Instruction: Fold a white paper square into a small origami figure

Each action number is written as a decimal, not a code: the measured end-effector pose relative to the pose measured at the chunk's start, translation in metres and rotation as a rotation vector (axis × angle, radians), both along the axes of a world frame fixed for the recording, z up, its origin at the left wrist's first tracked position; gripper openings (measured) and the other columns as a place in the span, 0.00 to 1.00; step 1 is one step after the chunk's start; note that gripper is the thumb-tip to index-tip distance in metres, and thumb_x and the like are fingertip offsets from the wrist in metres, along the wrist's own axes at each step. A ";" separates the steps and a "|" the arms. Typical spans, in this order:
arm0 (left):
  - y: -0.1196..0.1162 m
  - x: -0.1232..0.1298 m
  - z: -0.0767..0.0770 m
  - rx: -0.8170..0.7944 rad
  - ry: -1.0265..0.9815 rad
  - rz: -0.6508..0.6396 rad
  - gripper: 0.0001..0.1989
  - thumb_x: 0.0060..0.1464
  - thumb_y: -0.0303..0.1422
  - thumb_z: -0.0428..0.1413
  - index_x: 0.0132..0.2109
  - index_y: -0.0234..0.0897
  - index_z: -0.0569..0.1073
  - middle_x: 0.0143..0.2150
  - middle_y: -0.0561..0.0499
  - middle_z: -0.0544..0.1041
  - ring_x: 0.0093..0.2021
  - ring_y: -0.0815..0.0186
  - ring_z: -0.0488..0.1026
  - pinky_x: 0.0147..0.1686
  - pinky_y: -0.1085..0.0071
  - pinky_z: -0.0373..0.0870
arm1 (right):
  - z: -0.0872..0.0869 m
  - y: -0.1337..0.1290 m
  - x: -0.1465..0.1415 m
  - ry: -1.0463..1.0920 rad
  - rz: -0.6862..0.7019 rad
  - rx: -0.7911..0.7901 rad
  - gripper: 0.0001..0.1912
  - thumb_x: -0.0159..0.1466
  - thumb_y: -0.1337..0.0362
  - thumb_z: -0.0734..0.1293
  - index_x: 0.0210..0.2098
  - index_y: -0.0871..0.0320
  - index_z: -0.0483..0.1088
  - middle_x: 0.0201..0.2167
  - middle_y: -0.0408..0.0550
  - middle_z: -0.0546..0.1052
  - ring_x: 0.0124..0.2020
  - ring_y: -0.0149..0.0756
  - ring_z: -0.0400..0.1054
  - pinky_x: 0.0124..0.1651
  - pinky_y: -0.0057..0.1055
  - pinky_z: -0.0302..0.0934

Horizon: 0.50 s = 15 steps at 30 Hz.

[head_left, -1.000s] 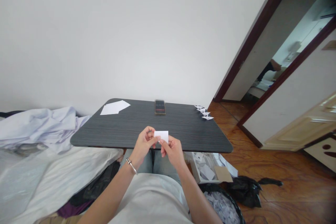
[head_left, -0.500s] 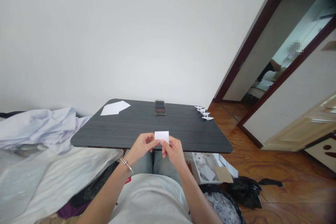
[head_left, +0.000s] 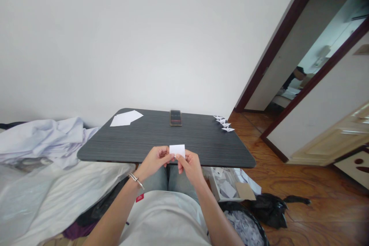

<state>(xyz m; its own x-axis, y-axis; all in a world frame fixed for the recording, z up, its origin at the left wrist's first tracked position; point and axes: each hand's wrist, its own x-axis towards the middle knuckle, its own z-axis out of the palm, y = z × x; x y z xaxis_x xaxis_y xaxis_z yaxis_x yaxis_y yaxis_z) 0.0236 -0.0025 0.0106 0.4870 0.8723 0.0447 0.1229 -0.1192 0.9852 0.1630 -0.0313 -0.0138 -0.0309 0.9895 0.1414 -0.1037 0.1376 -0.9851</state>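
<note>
L hand (head_left: 155,159) has swung slightly outward; fingers and R hand (head_left: 190,167) pinch white paper slip (head_left: 177,150) over dark table (head_left: 201,140) near edge.

matt white paper (head_left: 177,150) (thin, smooth) against a dark woodgrain laminate tabletop (head_left: 207,142).

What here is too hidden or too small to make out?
From the head view:
The paper slip: lower part hidden by the left hand and right hand.
The dark object on the table: too small to identify.
The folded paper shapes: too small for detail.
The box: far part hidden by the table.
The bin: cut off by the bottom edge.
</note>
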 end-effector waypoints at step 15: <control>0.000 0.001 -0.002 -0.067 -0.048 0.016 0.14 0.44 0.39 0.56 0.24 0.31 0.66 0.19 0.54 0.69 0.17 0.75 0.62 0.19 0.77 0.59 | 0.000 0.000 0.000 -0.015 -0.012 -0.019 0.12 0.54 0.59 0.63 0.21 0.61 0.64 0.09 0.36 0.63 0.09 0.22 0.54 0.12 0.20 0.50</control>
